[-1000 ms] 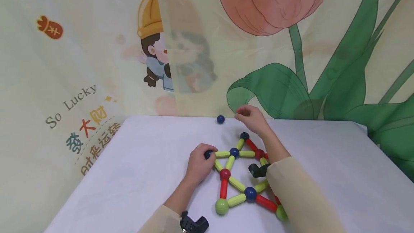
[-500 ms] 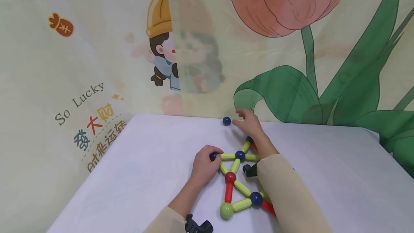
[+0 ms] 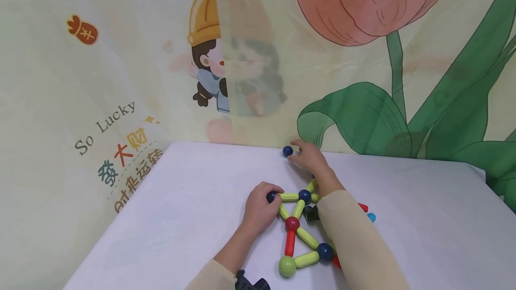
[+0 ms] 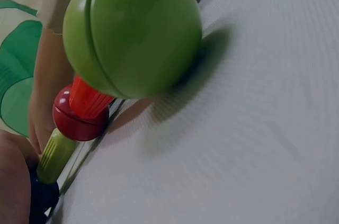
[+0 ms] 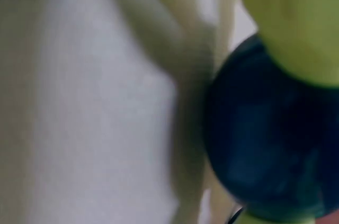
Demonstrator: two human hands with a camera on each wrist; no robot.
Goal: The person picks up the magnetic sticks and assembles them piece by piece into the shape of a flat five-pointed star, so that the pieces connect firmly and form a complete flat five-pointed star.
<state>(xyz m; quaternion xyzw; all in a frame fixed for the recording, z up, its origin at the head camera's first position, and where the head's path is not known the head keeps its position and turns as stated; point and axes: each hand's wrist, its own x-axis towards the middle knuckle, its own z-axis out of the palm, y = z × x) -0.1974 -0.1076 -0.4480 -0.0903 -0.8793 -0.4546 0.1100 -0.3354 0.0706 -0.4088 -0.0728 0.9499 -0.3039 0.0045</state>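
Observation:
My left hand grips a dark blue ball at the left corner of a flat frame of magnetic rods and balls. Its fingers partly cover that ball. Toward the back edge, my right hand reaches over the frame, with thumb and forefinger parted at a loose dark blue ball; whether they touch it I cannot tell. The frame has yellow-green rods, a red rod, a red ball and a green ball. My right forearm hides its right part. A blue ball fills much of the right wrist view.
A white cloth covers the table, whose back edge meets a printed curtain. Right of my right sleeve, a red rod end and a light blue ball show.
My right hand has come down and left to the loose blue ball, its thumb and forefinger now beside it. My left hand keeps its grip. The head view has shifted somewhat left.

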